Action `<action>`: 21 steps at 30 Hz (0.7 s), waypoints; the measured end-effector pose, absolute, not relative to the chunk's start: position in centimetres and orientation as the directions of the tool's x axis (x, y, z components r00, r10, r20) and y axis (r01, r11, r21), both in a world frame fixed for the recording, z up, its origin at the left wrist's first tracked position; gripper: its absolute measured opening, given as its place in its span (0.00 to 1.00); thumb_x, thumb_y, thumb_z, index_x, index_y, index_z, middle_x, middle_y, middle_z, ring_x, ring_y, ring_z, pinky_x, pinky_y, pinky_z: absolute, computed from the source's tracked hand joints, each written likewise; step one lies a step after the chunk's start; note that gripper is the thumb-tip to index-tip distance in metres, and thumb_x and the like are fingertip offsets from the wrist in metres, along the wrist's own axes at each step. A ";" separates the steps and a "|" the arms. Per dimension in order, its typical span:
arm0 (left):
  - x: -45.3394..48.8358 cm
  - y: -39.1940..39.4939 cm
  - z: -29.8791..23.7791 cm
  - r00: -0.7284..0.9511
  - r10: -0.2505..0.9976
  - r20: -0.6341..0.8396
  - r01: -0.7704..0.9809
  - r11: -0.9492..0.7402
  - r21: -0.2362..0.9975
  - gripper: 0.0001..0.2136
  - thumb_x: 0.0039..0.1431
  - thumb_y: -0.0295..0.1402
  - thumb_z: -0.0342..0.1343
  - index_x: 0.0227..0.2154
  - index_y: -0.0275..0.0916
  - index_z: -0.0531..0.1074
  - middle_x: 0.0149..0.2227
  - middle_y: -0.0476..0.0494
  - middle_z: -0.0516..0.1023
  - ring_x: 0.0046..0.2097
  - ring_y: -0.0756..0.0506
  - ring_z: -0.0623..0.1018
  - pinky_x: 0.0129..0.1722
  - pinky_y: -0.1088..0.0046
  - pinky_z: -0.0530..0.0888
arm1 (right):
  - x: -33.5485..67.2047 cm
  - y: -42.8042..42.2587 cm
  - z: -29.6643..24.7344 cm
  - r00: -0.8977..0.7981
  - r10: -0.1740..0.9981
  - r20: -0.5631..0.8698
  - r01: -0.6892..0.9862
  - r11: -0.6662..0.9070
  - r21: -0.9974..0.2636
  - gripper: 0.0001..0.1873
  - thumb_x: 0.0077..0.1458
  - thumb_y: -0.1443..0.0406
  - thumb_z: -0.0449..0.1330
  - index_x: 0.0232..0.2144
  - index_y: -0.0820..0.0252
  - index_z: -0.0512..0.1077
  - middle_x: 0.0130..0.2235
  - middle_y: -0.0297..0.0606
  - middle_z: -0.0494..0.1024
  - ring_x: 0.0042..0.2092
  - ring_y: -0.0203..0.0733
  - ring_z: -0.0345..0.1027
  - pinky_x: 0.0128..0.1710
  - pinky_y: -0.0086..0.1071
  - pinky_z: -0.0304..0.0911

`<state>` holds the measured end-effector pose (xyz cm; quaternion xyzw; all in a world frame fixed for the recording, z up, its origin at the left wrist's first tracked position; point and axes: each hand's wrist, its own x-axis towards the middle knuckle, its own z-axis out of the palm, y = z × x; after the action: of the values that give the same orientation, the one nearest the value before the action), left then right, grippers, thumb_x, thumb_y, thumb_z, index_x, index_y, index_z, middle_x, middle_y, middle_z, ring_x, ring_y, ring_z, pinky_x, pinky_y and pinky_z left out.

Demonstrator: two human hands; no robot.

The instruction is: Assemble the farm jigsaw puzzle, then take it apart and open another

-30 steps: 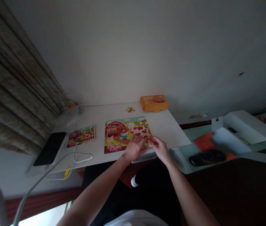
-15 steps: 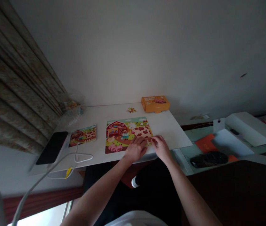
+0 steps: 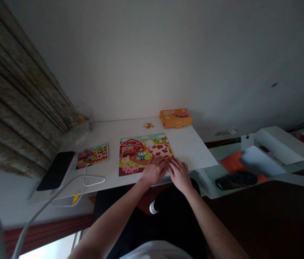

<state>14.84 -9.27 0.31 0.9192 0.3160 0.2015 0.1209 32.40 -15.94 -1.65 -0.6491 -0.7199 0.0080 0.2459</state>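
A farm-picture jigsaw puzzle (image 3: 132, 155) lies flat on the white table, showing a red barn, a pink pig and a brown-spotted cow. My left hand (image 3: 153, 171) rests with fingers stretched over its lower right part. Right beside it, my right hand (image 3: 179, 175) lies over the lower right corner, fingers extended and pressing down, close to or touching the left fingers. Both hands hide that corner. Behind the puzzle is a small pile of loose puzzle pieces (image 3: 148, 125).
An orange puzzle box (image 3: 176, 118) stands at the back. To the left are a small picture card (image 3: 92, 156), a black phone (image 3: 55, 171), a white cable (image 3: 95, 182) and clear plastic wrapping (image 3: 80, 127). An open white box (image 3: 262, 162) sits off to the right.
My right hand has gone from pinching at the puzzle's lower right edge to lying flat over that corner, nearer my left hand. My left hand stays on the puzzle.
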 end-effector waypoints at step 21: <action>14.0 3.3 4.1 0.380 0.892 0.247 0.757 -0.453 0.471 0.12 0.67 0.30 0.53 0.50 0.39 0.75 0.54 0.38 0.78 0.56 0.39 0.77 0.60 0.60 0.71 | 34.1 -8.0 -1.0 -0.110 0.948 0.298 0.913 0.215 -0.346 0.18 0.66 0.60 0.58 0.56 0.52 0.75 0.66 0.44 0.71 0.65 0.53 0.64 0.64 0.53 0.54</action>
<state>14.00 3.30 4.11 0.8185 0.5036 0.2377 0.1413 34.07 -7.99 -0.96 -0.6255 -0.7441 0.0374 0.2319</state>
